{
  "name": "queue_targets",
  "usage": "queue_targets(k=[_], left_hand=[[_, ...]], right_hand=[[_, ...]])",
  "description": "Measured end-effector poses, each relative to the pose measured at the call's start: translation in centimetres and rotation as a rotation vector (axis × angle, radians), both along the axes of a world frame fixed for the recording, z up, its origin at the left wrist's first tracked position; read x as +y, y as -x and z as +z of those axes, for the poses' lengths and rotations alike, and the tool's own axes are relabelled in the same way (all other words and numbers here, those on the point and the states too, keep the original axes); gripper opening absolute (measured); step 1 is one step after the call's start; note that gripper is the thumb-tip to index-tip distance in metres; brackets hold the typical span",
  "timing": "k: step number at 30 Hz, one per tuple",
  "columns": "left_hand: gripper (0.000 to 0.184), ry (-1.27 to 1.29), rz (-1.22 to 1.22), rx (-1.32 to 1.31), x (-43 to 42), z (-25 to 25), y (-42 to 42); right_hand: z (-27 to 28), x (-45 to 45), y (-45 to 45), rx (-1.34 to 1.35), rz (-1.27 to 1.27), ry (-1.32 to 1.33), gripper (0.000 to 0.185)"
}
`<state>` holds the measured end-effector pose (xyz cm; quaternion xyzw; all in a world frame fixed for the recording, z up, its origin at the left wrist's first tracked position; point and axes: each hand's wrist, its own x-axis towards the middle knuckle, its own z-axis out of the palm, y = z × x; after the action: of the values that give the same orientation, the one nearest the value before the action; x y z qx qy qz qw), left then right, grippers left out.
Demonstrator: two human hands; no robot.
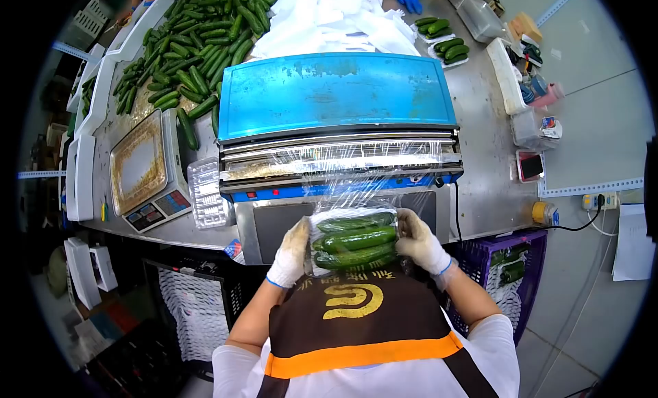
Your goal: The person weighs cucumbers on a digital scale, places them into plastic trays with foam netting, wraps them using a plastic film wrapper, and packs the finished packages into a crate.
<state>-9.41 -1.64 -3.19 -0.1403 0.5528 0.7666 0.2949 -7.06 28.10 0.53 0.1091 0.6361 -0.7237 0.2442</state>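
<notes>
White foam boxes (83,172) line the left edge of the bench (483,185). Near the left front corner a scale (138,172) stands with a stained pan, and a heap of loose cucumbers (205,38) spreads behind it toward the far left corner. Clear plastic boxes (207,192) lie between the scale and the wrapping machine (336,96), which has a blue cover and fills the middle of the bench. At the front edge the left hand (290,251), in a white glove, grips the left side of a tray of cucumbers (358,240); some of its fingers are hidden underneath. Plastic film (353,182) stretches from the machine down over the tray, where three cucumbers lie side by side. The gloved right hand (421,244) holds the opposite side, its fingers bent in against it. Two more filled trays (449,50) sit toward the far right corner. Below the front edge, at right, stands a purple crate (537,261). A phone (530,166) lies at the right edge.
</notes>
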Motion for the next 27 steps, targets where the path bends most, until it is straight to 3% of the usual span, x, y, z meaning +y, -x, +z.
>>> queue_targets(k=[1,3,5,7,9,10,12,14,15,16,17,18,19,21,22,23,25,26,27], left_hand=[[0.058,-0.086,0.017,-0.09,0.1,2.0,0.5],[0.058,-0.048,-0.014,-0.006,-0.1,3.0,0.7],[0.055,0.123,-0.171,0.077,-1.1,3.7,1.3],[0.05,0.256,-0.317,0.164,-1.1,4.1,1.7],[0.045,0.356,-0.45,0.256,-0.7,4.4,2.0],[0.037,0.431,-0.465,0.242,-0.4,5.2,2.4],[0.062,0.16,-0.25,0.279,-0.1,4.5,1.8],[0.087,0.013,-0.019,0.395,1.4,4.9,1.4],[0.077,-0.065,-0.119,0.292,0.8,4.0,1.5],[0.068,-0.145,-0.218,0.188,-0.4,2.4,1.6],[0.059,-0.226,-0.321,0.079,-0.4,2.9,2.1],[0.067,-0.407,-0.304,0.133,0.6,3.7,1.8],[0.067,-0.414,-0.243,0.056,0.7,3.4,1.3],[0.069,-0.419,-0.137,-0.1,0.6,2.6,0.2],[0.064,-0.432,-0.074,-0.153,1.0,3.0,0.3],[0.065,-0.442,-0.026,-0.17,1.5,3.2,0.3],[0.066,-0.33,0.017,-0.219,3.3,3.2,0.8],[0.064,-0.328,-0.014,-0.225,4.2,3.5,1.2],[0.062,-0.327,-0.073,-0.181,4.7,3.9,1.8]], right_hand=[[1.1,0.5,0.8,-0.123,-0.009,0.078,0.039],[-1.9,1.5,1.9,-0.139,0.038,0.204,0.019],[-1.7,2.2,4.5,-0.266,0.188,0.18,0.028],[-1.0,1.7,7.1,-0.176,0.644,-0.025,0.031],[1.5,-3.0,8.4,0.142,0.911,-0.286,0.029],[2.7,-4.6,9.0,0.019,0.95,-0.345,0.031],[2.0,-6.1,7.6,-0.185,0.625,0.136,0.033],[-3.2,-6.5,5.1,-0.317,0.483,0.378,0.035],[-7.2,-6.3,4.0,-0.352,0.519,0.383,0.036],[-1.7,-6.2,4.3,-0.414,0.339,0.68,0.037],[-3.2,-5.5,4.1,-0.469,0.394,0.613,0.032],[-4.1,-4.0,3.8,0.166,0.539,0.275,0.034],[-4.3,-2.3,3.5,0.792,0.64,-0.103,0.036],[-1.9,0.2,1.6,-0.321,0.13,0.288,0.045],[-2.5,0.6,0.7,-0.437,-0.133,0.549,0.053],[-2.1,1.6,-0.2,-0.395,-0.124,0.658,0.055],[-4.3,0.1,-1.2,-0.18,-0.168,0.367,0.056],[-4.4,-0.7,-1.7,-0.053,-0.246,-0.15,0.056],[-4.3,-1.0,-1.2,-0.084,-0.388,-0.239,0.052]])
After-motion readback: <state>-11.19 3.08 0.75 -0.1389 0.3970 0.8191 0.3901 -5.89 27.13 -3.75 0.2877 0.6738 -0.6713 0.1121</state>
